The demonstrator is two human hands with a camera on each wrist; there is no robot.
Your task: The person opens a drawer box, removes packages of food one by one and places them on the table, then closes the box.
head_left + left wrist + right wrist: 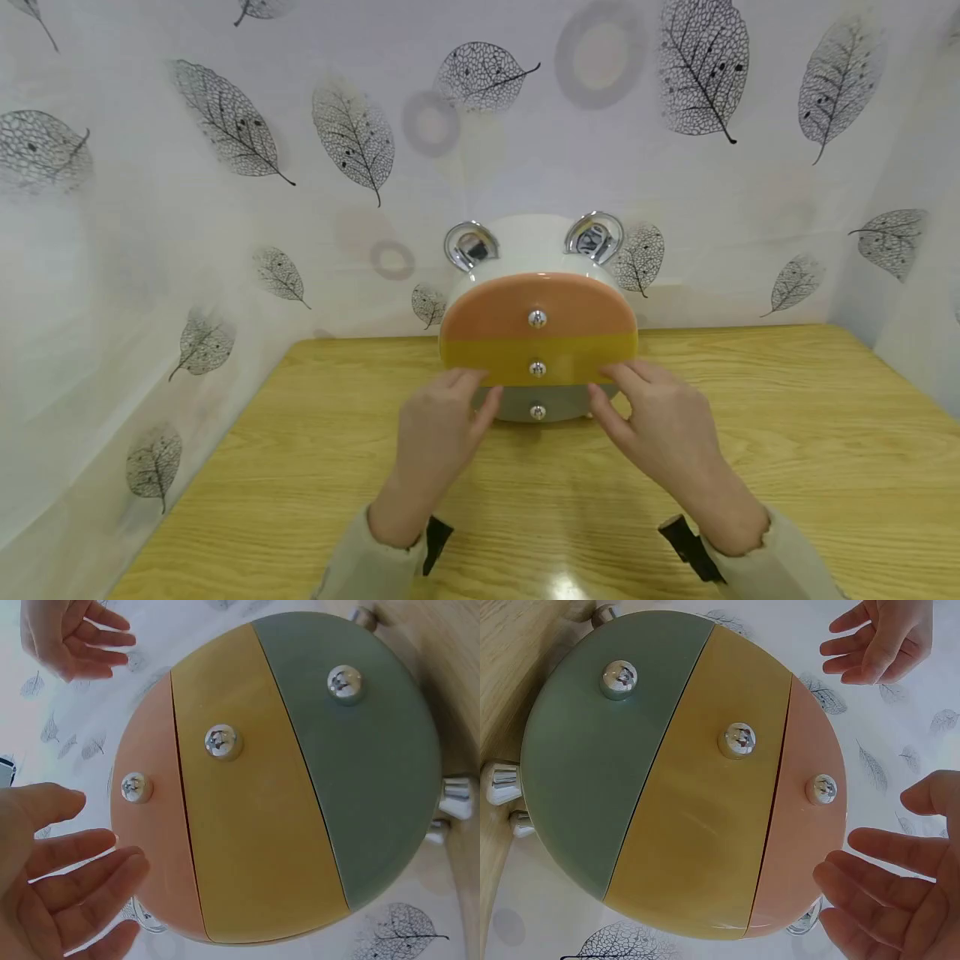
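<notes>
A rounded drawer box (540, 242) stands on the table, white on top with two silver ring-shaped ears. Its front has an orange drawer (487, 308), a yellow drawer (573, 354) and a grey-green drawer (562, 402), each with a round silver knob. All three drawer fronts sit flush. My left hand (442, 417) hovers before the box's left side, thumb and fingers apart and holding nothing. On the other side, my right hand (667, 417) mirrors it, fingers loosely bent around empty space. Both wrist views show the fingers in front of the orange drawer.
The box rests on short silver feet (455, 798) on a wood-grain table (337, 433). Behind it hangs a pale backdrop (525, 175) printed with dark leaves, which also runs along the left and right sides. Black straps (690, 548) show at the wrists.
</notes>
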